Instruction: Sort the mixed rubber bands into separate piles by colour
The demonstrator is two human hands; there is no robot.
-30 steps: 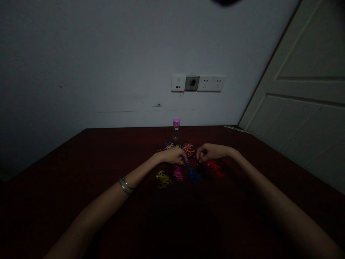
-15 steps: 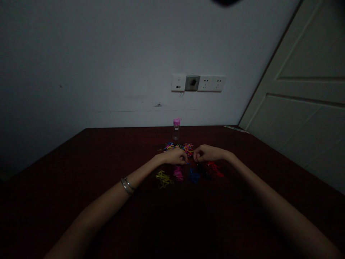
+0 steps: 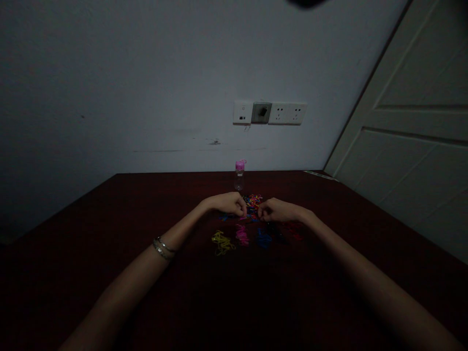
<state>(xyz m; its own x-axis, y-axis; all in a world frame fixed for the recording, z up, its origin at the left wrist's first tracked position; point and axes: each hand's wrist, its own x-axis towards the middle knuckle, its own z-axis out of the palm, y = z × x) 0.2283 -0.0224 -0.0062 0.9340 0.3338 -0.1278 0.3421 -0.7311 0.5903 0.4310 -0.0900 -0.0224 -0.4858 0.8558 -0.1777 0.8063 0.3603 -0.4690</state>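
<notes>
Head view: both hands, left (image 3: 234, 204) and right (image 3: 268, 209), reach at the mixed pile (image 3: 253, 200), partly hidden on the dark tabletop (image 3: 164, 292); whether either grip is closed on a band, I cannot tell.

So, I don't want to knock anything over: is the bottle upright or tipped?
Upright: the bottle stands with its pink cap on top.

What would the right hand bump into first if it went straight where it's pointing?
Going left, the right hand would probably meet the mixed-colour pile of little bands by its fingertips, then the left hand. Depth is unclear, so it might pass just over the pile.
</notes>
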